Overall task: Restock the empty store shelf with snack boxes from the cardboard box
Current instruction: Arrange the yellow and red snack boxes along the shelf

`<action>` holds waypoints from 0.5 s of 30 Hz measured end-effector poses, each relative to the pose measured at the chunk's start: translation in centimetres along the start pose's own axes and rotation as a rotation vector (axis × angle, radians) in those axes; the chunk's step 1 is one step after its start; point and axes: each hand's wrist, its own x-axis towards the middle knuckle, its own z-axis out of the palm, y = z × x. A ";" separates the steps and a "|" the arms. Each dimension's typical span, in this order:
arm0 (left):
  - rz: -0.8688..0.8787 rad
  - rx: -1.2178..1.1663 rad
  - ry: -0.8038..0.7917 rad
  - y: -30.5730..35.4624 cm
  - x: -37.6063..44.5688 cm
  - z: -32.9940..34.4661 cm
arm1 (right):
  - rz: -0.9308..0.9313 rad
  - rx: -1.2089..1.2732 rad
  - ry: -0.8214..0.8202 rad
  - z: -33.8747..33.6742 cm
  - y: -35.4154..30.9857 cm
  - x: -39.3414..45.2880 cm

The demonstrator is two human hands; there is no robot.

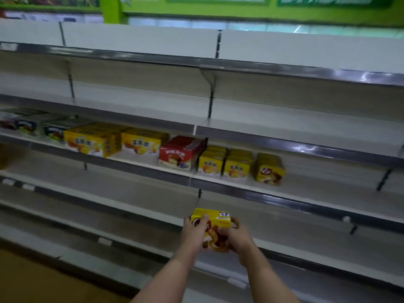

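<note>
Both hands (235,238) gripping yellow snack box (213,221), upright, front face toward camera

Plenty of open room on this rack. On the stocked shelf (328,189) we've got bare board to the right of the yellow chocolate-pie box (270,170), running out to the far bracket (383,179). Left of that it's packed: two small yellow cake stacks (225,164), the red box (180,153), the big yellow cake boxes (113,142), then blurry darker boxes (32,126) at the far left. The shelf above (284,125) overhangs it, so headroom there is tight. The top tiers and the lower shelves (131,197) look bare, with only the upright posts (210,106) splitting the bays. We're both-hands full with a yellow box (215,218).
</note>
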 end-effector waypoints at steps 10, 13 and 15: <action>0.036 0.093 -0.160 2.0 0.5 15.4 | -0.041 0.007 0.152 -14.1 -1.9 4.5; 0.063 0.097 -0.164 2.8 1.2 18.6 | -0.052 0.013 0.169 -16.8 -2.7 5.6; 0.077 0.129 -0.166 3.3 2.0 19.8 | -0.076 0.026 0.183 -18.0 -3.3 6.4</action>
